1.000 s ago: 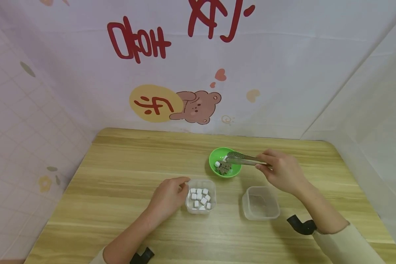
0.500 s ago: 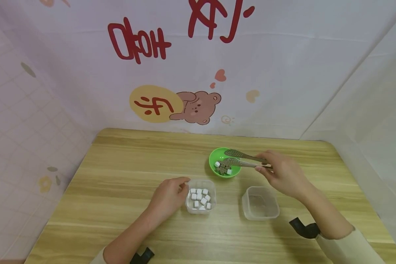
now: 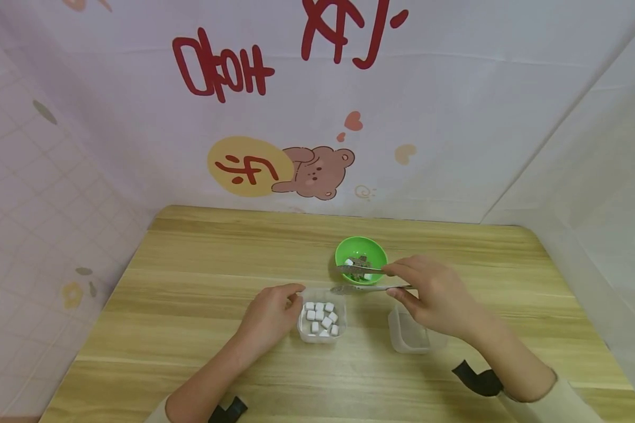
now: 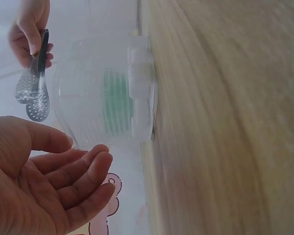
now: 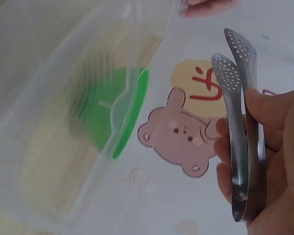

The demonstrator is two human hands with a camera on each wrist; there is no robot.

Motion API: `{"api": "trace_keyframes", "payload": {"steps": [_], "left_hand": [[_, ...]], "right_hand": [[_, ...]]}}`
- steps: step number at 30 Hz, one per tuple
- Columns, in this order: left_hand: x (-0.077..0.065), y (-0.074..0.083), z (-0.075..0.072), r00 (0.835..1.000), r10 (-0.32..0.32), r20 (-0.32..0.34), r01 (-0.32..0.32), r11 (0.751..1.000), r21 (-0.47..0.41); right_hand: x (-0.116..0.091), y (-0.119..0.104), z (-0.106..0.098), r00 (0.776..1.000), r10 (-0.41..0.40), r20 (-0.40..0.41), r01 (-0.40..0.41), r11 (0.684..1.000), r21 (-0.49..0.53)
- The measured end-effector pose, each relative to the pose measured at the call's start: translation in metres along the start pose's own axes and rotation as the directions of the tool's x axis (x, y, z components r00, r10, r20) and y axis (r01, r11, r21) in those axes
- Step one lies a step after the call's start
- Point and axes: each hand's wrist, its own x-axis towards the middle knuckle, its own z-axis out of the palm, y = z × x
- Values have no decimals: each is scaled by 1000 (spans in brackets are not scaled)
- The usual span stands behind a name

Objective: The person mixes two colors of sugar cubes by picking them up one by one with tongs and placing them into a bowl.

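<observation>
The right hand point(image 3: 434, 294) grips metal tongs point(image 5: 237, 142), their perforated ends apart. Ahead and left of that grip sits a green bowl point(image 3: 373, 248) with brown chunks point(image 3: 363, 258) and white cubes point(image 3: 348, 262); below the grip, a clear tub point(image 3: 395, 333). Farther left, the left hand point(image 3: 271, 313) pinches the rim of a cube-holding container point(image 3: 317, 339).

backdrop point(image 3: 428, 100): red characters point(image 3: 258, 68), not surely readable; yellow disc point(image 3: 264, 150): red character point(image 3: 251, 169), seemingly 乐, sideways
</observation>
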Motion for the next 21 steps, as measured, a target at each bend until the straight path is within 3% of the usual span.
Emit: {"api": "trace_keyframes", "payload": {"steps": [10,21], "left_hand": [[0,0,1,1000,0,0,0,1000,11],[0,0,0,1000,11,-5,-11,1000,9]], "right_hand": [[8,-27,21,987,-16,160,27,997,-68],[17,-39,42,968,-60,243,99,984,-152]]}}
